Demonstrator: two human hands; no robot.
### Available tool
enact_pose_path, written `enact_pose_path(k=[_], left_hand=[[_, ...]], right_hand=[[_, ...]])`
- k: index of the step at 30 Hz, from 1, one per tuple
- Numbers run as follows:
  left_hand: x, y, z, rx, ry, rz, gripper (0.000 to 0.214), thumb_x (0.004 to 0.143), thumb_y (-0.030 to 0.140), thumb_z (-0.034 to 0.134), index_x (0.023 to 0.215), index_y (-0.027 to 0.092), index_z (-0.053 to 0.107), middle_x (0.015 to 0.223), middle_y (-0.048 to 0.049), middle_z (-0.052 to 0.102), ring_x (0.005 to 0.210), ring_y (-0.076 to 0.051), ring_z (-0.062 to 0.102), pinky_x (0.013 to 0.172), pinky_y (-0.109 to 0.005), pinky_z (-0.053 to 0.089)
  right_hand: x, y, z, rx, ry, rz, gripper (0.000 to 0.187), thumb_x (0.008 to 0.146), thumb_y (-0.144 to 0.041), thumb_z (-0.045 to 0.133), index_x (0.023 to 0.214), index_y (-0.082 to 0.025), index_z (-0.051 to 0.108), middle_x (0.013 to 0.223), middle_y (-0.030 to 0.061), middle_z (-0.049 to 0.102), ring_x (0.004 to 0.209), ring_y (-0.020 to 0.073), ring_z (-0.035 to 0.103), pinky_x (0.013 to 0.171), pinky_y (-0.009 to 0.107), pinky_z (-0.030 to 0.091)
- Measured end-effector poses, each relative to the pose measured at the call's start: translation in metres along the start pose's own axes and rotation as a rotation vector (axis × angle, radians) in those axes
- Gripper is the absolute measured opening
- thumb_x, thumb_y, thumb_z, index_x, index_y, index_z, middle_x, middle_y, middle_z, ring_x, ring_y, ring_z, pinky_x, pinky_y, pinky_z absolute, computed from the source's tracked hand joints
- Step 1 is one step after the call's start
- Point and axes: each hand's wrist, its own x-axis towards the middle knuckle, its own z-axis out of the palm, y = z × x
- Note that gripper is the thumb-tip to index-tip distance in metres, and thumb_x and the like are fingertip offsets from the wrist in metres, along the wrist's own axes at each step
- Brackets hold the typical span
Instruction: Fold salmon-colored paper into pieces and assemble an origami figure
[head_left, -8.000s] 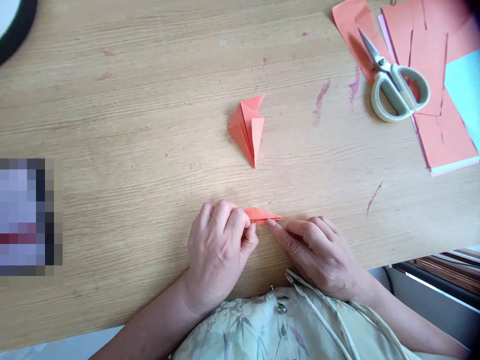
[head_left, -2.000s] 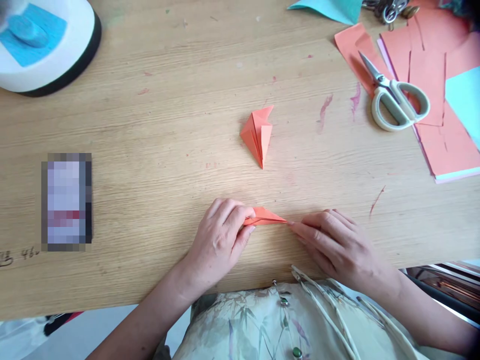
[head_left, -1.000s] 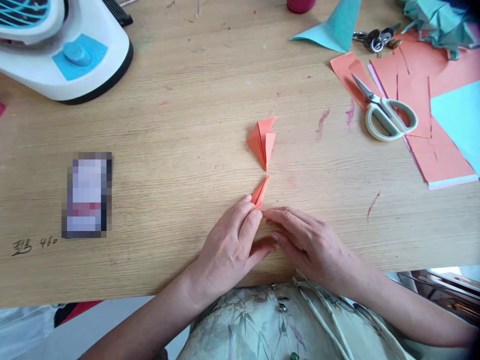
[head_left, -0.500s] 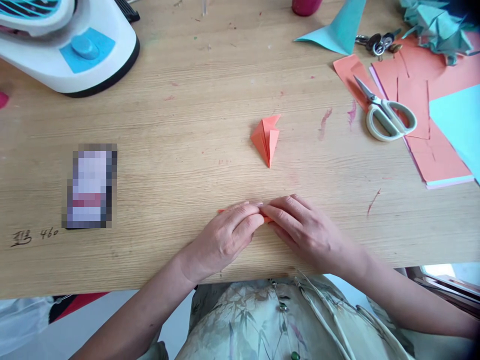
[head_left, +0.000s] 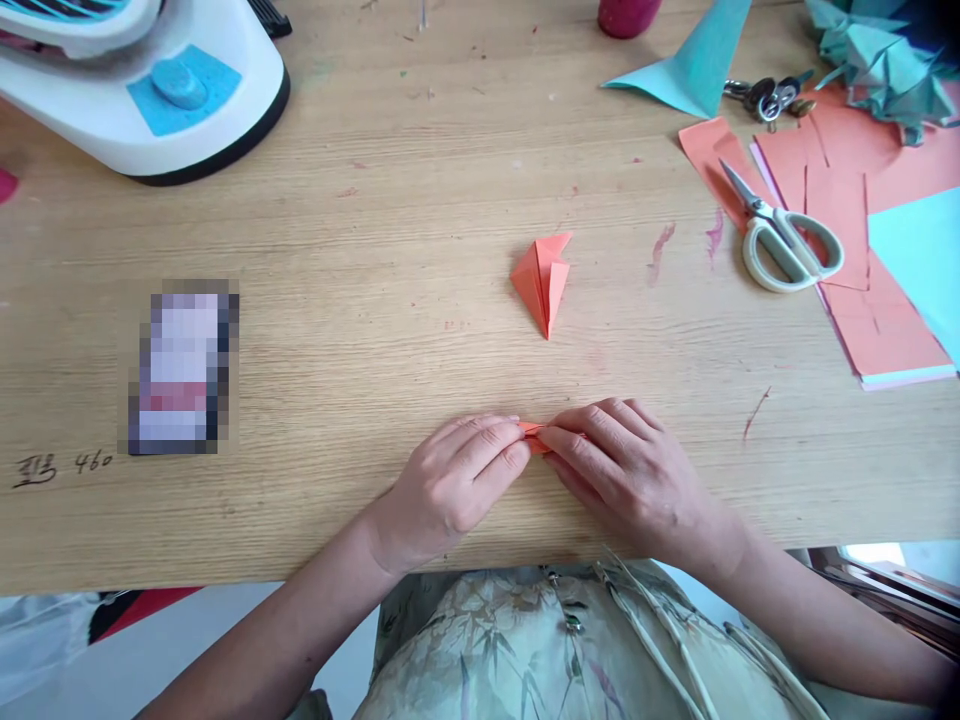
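Note:
A small folded orange paper piece [head_left: 534, 435] lies flat on the wooden table [head_left: 360, 300] near its front edge. My left hand [head_left: 454, 480] and my right hand [head_left: 626, 470] meet over it, fingertips pressed down on the paper, which is mostly hidden beneath them. Both hands have their fingers curled and pinched together on it. A second folded orange paper shape [head_left: 546, 278], pointed at its near end, lies on the table a little beyond my hands.
White-handled scissors [head_left: 787, 240] lie on orange paper sheets [head_left: 862, 260] at the right, with teal paper [head_left: 919, 250], a teal triangle [head_left: 694, 60] and keys [head_left: 772, 97] nearby. A white device with a blue pad [head_left: 142, 90] stands far left. A blurred rectangular object [head_left: 184, 368] lies at the left.
One second ago the paper piece stood up between my fingers; it now lies flat with both hands pressed on it. The view has shifted slightly.

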Motion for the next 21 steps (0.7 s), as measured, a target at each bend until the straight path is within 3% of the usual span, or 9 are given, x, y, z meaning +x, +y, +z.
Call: enact_pose_path(k=[6, 13, 16, 21], left_hand=[[0.002, 0.004, 0.001, 0.049, -0.014, -0.011, 0.014, 0.097, 0.009, 0.057, 0.107, 0.013, 0.066, 0.107, -0.0100, 0.076, 0.110, -0.021, 0.070, 0.098, -0.038, 0.059], [-0.016, 0.001, -0.013, 0.028, -0.035, -0.089, 0.029, 0.093, 0.005, 0.063, 0.121, 0.012, 0.063, 0.121, -0.0109, 0.072, 0.122, -0.023, 0.064, 0.108, -0.042, 0.053], [-0.021, 0.003, -0.019, 0.073, 0.000, -0.147, 0.026, 0.092, 0.006, 0.065, 0.116, 0.016, 0.065, 0.116, -0.0083, 0.074, 0.115, -0.024, 0.065, 0.098, -0.042, 0.056], [-0.017, 0.004, -0.019, 0.155, -0.009, -0.119, 0.013, 0.095, 0.008, 0.060, 0.102, 0.017, 0.067, 0.096, -0.0055, 0.072, 0.087, -0.019, 0.062, 0.076, -0.035, 0.052]], right_hand=[[0.005, -0.009, 0.008, 0.078, 0.002, -0.005, 0.015, 0.101, -0.011, 0.050, 0.100, -0.014, 0.064, 0.099, 0.0121, 0.068, 0.086, 0.0217, 0.058, 0.074, 0.035, 0.047], [0.002, -0.008, 0.009, 0.053, 0.003, -0.033, 0.015, 0.101, -0.011, 0.050, 0.108, -0.013, 0.064, 0.095, 0.0098, 0.068, 0.077, 0.0192, 0.057, 0.071, 0.034, 0.045], [0.003, -0.009, 0.009, 0.027, 0.014, -0.031, 0.016, 0.101, -0.011, 0.051, 0.108, -0.014, 0.065, 0.094, 0.0091, 0.069, 0.076, 0.0185, 0.059, 0.070, 0.034, 0.046], [0.005, -0.009, 0.011, 0.067, 0.039, 0.006, 0.017, 0.098, -0.007, 0.053, 0.102, -0.016, 0.067, 0.093, 0.0087, 0.067, 0.076, 0.0174, 0.061, 0.069, 0.032, 0.048]])
